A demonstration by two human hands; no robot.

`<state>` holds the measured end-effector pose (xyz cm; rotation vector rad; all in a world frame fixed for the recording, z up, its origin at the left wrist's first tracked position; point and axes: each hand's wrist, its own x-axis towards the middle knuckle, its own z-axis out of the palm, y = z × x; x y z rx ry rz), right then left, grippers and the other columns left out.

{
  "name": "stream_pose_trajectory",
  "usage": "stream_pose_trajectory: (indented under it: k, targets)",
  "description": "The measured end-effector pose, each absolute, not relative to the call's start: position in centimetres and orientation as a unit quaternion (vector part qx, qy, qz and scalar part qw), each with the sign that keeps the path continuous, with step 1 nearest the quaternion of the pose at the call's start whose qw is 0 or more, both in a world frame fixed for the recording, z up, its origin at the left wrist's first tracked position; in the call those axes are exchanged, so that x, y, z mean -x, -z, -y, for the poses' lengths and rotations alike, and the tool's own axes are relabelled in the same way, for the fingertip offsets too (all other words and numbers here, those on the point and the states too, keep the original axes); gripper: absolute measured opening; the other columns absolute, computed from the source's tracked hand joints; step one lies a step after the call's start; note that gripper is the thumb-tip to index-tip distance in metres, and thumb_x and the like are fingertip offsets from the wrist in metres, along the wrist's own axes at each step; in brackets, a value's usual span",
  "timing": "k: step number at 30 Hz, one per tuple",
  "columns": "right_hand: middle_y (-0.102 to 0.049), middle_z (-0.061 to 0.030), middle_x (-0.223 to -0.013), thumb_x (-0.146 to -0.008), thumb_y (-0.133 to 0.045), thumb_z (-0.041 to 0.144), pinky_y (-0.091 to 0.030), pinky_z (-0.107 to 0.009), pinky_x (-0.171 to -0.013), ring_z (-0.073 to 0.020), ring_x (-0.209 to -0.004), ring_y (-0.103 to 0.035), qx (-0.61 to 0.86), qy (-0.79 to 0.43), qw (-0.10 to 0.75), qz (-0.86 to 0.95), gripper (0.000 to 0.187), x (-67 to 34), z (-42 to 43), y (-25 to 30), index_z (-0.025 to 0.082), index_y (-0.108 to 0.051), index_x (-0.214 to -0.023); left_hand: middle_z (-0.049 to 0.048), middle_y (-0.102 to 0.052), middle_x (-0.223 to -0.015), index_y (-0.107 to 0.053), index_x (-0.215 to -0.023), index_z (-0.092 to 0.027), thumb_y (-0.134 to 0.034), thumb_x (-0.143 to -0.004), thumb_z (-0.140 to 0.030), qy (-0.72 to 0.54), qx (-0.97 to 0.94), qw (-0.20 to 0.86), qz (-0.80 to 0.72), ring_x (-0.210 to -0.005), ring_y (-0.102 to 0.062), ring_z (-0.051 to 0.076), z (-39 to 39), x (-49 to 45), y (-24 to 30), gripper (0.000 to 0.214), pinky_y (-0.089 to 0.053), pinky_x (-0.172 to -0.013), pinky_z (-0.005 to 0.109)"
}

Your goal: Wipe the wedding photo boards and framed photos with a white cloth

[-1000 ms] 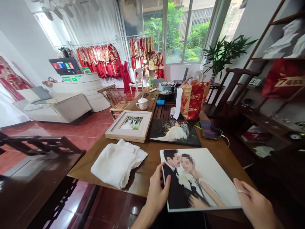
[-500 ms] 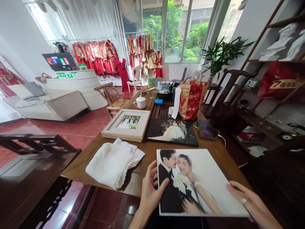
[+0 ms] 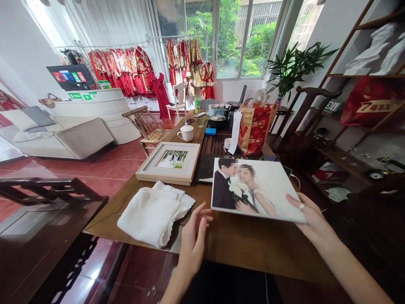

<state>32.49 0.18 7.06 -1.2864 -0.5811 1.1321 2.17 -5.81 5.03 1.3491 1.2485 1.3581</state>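
Photo panel (image 3: 268, 185), pale-edged and printed with two figures close together, one in a dark suit, is raised and slanted above the near part of the worktop (image 3: 240, 240). The grip of the right hand (image 3: 311, 215), which wears a ring, is closed on the panel's lower right corner, thumb lying over the printed face. The grip of the left hand (image 3: 193, 236) is slack, its fingers parted and lightly bent just beside the panel's lower left corner; whether a fingertip touches the edge, I cannot tell. A folded white cloth (image 3: 152, 215) lies to the left of that hand, on the near left part of the worktop. Beyond the cloth, a light wooden frame (image 3: 142, 173) lies flat, holding a small outdoor picture. Just beside it is a dark picture (image 3: 207, 162), largely hidden behind the panel. Farther back stand a white lidded cup (image 3: 187, 133), a small blue box (image 3: 210, 131) and a red and tan bag (image 3: 256, 128), with a long white paper strip (image 3: 234, 133) hanging at the bag's left side. Red and gold garments (image 3: 117, 69) hang on rails along the far wall.
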Motion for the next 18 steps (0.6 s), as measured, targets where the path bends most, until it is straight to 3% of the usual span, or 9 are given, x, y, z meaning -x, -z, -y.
stream_pose_trajectory:
  k: [3, 9, 13, 18]
  targets:
    - [-0.068, 0.0008, -0.069, -0.057, -0.086, 0.027, -0.050, -0.024, -0.052, -0.0180, -0.065, -0.065, 0.547, -0.492, 0.628, 0.254, 0.033, -31.9, -4.1, -7.0, 0.019, -0.060, -0.075, 0.0094, -0.071, -0.103, -0.060, -0.120, -0.020, -0.048, -0.094, -0.037, -0.507, -0.585, 0.339, -0.534, -0.093, -0.068, 0.022, 6.7, -1.6, -3.0, 0.033, -0.050, -0.086, 0.033]
    - [-0.069, -0.0060, -0.089, -0.081, -0.070, 0.025, -0.055, -0.033, -0.066, -0.0192, -0.078, -0.065, 0.535, -0.534, 0.603, 0.254, 0.015, -29.9, -10.1, -5.9, 0.013, -0.061, -0.085, 0.0081, -0.072, -0.092, -0.067, -0.109, -0.023, -0.052, -0.092, -0.028, -0.468, -0.653, 0.215, -0.556, -0.088, -0.066, 0.024, 6.8, -2.2, -1.3, 0.023, -0.049, -0.081, 0.032]
    - [-0.062, -0.0075, -0.114, -0.092, -0.059, 0.033, -0.055, -0.040, -0.078, -0.0203, -0.094, -0.063, 0.532, -0.544, 0.594, 0.260, 0.029, -28.8, -12.5, -5.2, 0.016, -0.059, -0.115, 0.0074, -0.071, -0.089, -0.065, -0.107, -0.022, -0.050, -0.092, -0.021, -0.452, -0.689, 0.145, -0.548, -0.083, -0.065, 0.023, 6.6, -2.6, -1.4, 0.021, -0.050, -0.076, 0.032]
    - [-0.059, -0.0089, -0.122, -0.092, -0.059, 0.034, -0.053, -0.044, -0.083, -0.0229, -0.101, -0.061, 0.548, -0.533, 0.586, 0.268, 0.035, -28.7, -14.3, -4.4, 0.018, -0.056, -0.122, 0.0056, -0.069, -0.086, -0.059, -0.104, -0.018, -0.045, -0.093, -0.013, -0.419, -0.733, 0.049, -0.534, -0.080, -0.064, 0.020, 6.6, -2.6, -1.1, 0.019, -0.052, -0.071, 0.031]
